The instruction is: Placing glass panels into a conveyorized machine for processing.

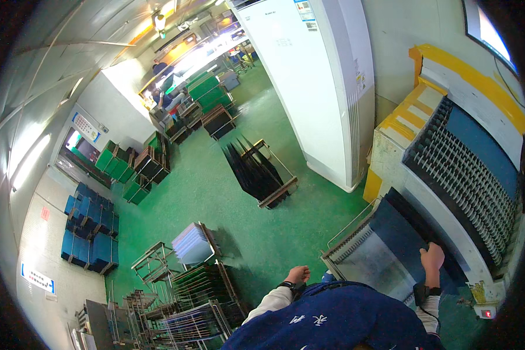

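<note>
The right hand (432,256) curls at a dark panel (395,230) in a rack (350,244) (whether it grips, I cannot tell); the left hand (298,275), loosely curled, hangs apart.

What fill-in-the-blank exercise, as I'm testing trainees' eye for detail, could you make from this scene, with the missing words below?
1. The hand nearest the dark blue panel is the person's ____ one.
2. The floor is painted or coated ____.
3. The tall cabinet beyond the rack is mostly ____.
4. The garment worn with the pale sleeves is dark ____.

Missing words: right; green; white; blue.
</note>
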`<state>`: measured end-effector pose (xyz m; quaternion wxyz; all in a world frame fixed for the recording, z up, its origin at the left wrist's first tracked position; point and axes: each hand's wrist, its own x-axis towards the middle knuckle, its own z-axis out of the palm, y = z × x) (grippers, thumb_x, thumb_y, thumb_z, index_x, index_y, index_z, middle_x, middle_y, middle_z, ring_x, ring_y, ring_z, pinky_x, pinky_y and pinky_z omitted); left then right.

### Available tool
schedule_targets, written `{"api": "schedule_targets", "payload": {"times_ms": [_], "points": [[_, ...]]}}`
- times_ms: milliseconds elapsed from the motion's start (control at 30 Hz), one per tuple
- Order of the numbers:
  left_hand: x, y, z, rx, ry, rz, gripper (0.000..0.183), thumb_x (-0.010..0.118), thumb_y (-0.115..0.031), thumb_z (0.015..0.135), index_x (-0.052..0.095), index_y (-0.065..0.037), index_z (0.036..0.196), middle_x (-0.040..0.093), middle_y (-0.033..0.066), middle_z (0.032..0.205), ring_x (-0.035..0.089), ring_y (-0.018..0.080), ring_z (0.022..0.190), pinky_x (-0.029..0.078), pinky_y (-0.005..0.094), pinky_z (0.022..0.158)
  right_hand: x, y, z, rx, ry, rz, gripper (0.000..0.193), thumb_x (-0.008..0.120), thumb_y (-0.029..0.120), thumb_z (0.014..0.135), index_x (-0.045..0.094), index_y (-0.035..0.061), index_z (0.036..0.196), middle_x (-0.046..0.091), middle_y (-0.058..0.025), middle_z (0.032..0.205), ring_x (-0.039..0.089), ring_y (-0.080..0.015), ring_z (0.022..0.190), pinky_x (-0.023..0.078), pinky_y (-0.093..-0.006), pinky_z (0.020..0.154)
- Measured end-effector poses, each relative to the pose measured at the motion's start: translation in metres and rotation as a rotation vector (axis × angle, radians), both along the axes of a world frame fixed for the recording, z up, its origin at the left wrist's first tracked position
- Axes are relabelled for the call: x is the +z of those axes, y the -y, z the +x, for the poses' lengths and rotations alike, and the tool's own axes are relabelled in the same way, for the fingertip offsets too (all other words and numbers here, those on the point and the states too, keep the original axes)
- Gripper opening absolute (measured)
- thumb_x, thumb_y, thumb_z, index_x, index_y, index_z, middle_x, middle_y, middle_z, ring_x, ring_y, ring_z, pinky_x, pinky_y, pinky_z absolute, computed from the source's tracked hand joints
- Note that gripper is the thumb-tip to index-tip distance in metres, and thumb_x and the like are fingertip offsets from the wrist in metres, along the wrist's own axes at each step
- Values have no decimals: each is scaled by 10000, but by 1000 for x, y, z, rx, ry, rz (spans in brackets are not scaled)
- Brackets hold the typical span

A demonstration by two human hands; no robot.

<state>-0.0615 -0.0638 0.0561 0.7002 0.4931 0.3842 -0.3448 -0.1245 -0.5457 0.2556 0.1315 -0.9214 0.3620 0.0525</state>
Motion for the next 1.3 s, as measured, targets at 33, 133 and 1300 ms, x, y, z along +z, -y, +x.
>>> {"api": "schedule_targets", "payload": {"times_ms": [33,133,1300], "points": [[-2,-1,0,-5,-4,6,214,453,-135,909,433,-111,697,401,-2,631,415,148,507,305,294,424,1,-1,1,-1,-2,3,434,737,233,710,641,-1,1063,643,-201,1037,608,-346,990,471,-413,862],[-6,-3,0,-10,-10,-7,217,463,-145,915,441,-111,702,414,0,635,427,151,513,311,295,426,3,-2,1,-5,-8,5,428,736,228,716,640,-2,1064,643,-200,1040,608,-342,994,472,-409,863],[-1,3,1,-2,-10,8,194,442,-113,893,424,-109,700,392,10,655,406,153,511,302,292,420,-33,13,-7,30,101,-98,347,735,267,718,649,46,971,655,-164,959,622,-328,932,485,-422,800]]}}
